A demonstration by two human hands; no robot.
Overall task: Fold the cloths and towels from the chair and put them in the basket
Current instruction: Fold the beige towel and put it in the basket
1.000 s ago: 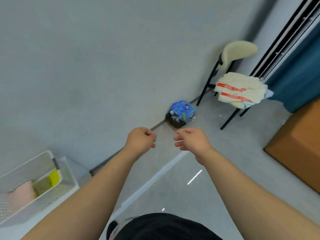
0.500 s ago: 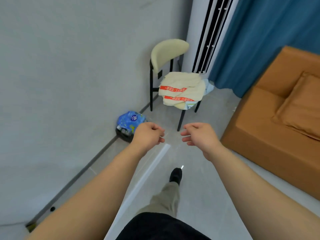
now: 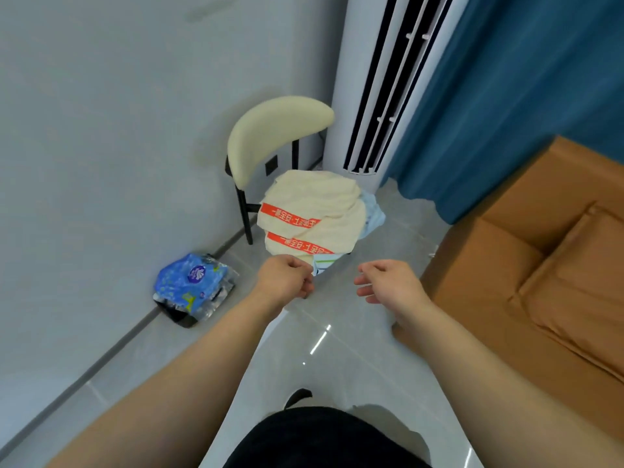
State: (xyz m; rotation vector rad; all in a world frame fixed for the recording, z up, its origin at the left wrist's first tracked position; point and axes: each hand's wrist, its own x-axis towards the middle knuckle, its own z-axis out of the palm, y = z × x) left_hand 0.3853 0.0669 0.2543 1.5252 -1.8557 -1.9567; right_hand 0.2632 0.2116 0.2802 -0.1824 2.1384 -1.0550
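Note:
A cream-backed chair (image 3: 270,130) with black legs stands against the wall. On its seat lies a heap of cloths: a cream towel (image 3: 314,204) with two red printed bands on top, and a pale blue cloth (image 3: 373,214) sticking out on the right. My left hand (image 3: 283,282) hovers just in front of the heap's near edge, fingers curled, holding nothing. My right hand (image 3: 388,282) is held out to the right of it, fingers loosely bent and empty. The basket is out of view.
A blue plastic pack of bottles (image 3: 192,285) lies on the floor by the wall, left of the chair. An orange sofa (image 3: 540,265) fills the right side. A white standing air conditioner (image 3: 368,79) and a blue curtain (image 3: 523,79) stand behind the chair.
The view has swung right from the basket and closed in on the chair. Both hands have come nearer to the towel heap, still empty.

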